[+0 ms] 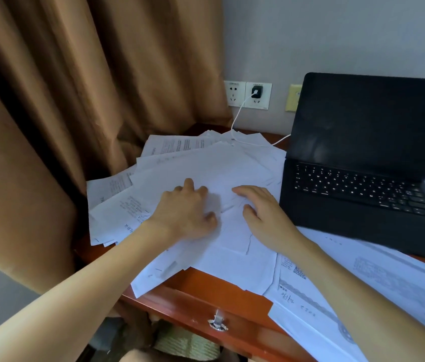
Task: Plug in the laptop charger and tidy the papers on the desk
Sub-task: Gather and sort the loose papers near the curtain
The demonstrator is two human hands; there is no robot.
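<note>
Loose white papers [206, 163] lie fanned in a messy heap over the left half of the wooden desk [201, 291]. My left hand [188, 210] rests on the heap with its fingers bent, pressing down on the sheets. My right hand [261, 212] lies flat beside it, fingers spread on the top sheet. An open black laptop [363, 158] stands at the right with a dark screen. A black charger plug [256, 91] sits in the wall socket [258, 96], and its white cable [237, 121] runs down over the papers toward the laptop's back.
More printed sheets [363, 278] cover the desk's front right, partly under the laptop. A brown curtain [75, 100] hangs close on the left. A second socket [234, 94] is free. A drawer with a metal pull [217, 322] faces me below the desk edge.
</note>
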